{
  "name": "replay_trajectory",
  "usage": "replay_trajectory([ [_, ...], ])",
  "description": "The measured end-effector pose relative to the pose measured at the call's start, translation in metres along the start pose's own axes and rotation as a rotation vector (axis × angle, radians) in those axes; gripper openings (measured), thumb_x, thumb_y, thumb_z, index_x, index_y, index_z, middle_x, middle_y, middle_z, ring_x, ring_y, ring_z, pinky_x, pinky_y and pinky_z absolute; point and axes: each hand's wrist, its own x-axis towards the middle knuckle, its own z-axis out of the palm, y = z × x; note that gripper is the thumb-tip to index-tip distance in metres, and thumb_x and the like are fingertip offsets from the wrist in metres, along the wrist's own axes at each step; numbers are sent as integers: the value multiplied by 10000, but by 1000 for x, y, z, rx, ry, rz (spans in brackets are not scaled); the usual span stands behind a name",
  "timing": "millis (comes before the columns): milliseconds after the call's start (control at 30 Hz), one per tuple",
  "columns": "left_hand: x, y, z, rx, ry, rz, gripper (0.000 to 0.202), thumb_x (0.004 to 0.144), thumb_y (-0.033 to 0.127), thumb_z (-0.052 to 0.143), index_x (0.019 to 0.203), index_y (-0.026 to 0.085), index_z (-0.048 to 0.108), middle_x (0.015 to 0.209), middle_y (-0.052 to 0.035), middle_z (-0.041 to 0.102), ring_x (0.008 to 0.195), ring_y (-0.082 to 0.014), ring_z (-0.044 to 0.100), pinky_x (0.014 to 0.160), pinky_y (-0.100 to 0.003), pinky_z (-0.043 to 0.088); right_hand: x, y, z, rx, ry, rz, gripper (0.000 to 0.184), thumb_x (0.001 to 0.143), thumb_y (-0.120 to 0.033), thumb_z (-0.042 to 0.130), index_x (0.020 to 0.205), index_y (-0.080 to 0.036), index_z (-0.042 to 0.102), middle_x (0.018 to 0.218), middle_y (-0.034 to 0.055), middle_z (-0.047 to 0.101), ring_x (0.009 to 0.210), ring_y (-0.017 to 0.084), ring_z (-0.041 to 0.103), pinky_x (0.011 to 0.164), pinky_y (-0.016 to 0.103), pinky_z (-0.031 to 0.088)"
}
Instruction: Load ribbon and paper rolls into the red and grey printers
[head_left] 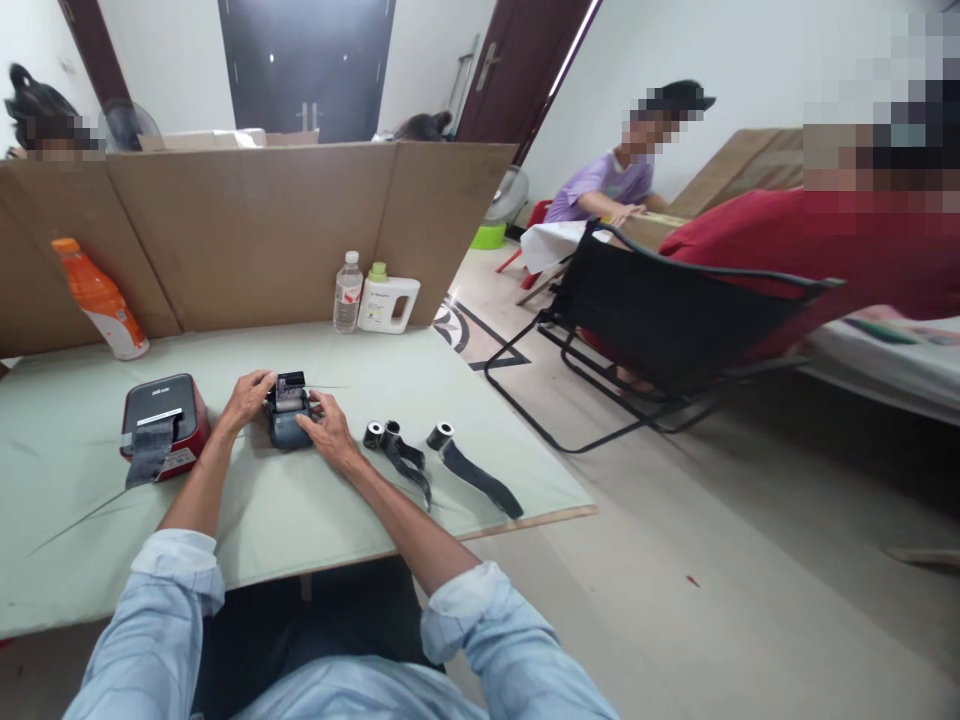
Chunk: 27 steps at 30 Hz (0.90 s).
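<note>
On the pale green table, a small dark portable printer point(289, 425) sits between my hands with its lid raised and a light roll showing inside. My left hand point(247, 398) grips its left side near the lid, fingers bent. My right hand point(330, 430) holds its right side, with the thumb over the front edge. Left of my hands stands a red and black printer point(166, 425) with a dark strip hanging from its front. To the right lie two small dark rolls point(373, 434) close together and another roll point(442, 435) with a long black strip unrolled.
A cardboard screen point(277, 235) runs along the table's back. Before it stand an orange bottle point(105, 305), a clear water bottle point(347, 295) and a white jug point(386, 305). A black folding chair point(675, 310) is to the right, with two people seated beyond the table.
</note>
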Motion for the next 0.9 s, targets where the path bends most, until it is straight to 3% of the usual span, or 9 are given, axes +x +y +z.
replay_trajectory([
  [200,5,-1,3,18,39,-14,677,766,847,541,738,178,642,724,-32,627,700,-194,572,577,-280,452,12,-3,3,-105,-1,-59,510,843,-359,730,1328,-231,634,1249,97,642,1047,245,648,857,367,579],
  [367,8,-6,5,37,89,-17,668,785,849,502,691,194,590,658,-17,562,693,-193,551,575,-277,424,24,-7,5,-225,-49,-117,360,854,-370,738,1182,-227,696,1152,79,659,1068,244,626,981,393,540],
  [633,9,-8,5,106,115,3,596,885,753,486,683,200,579,608,-12,518,707,-196,554,585,-269,418,26,-6,14,-203,-52,-41,353,813,-406,768,1120,-239,718,1141,77,646,1161,272,594,1047,419,498],
  [900,16,-13,5,111,152,-10,614,885,764,477,644,207,575,567,-16,502,681,-204,553,569,-282,399,30,-7,21,-114,-1,-45,191,764,-190,696,946,-247,699,1110,49,626,1146,237,584,1055,391,502],
])
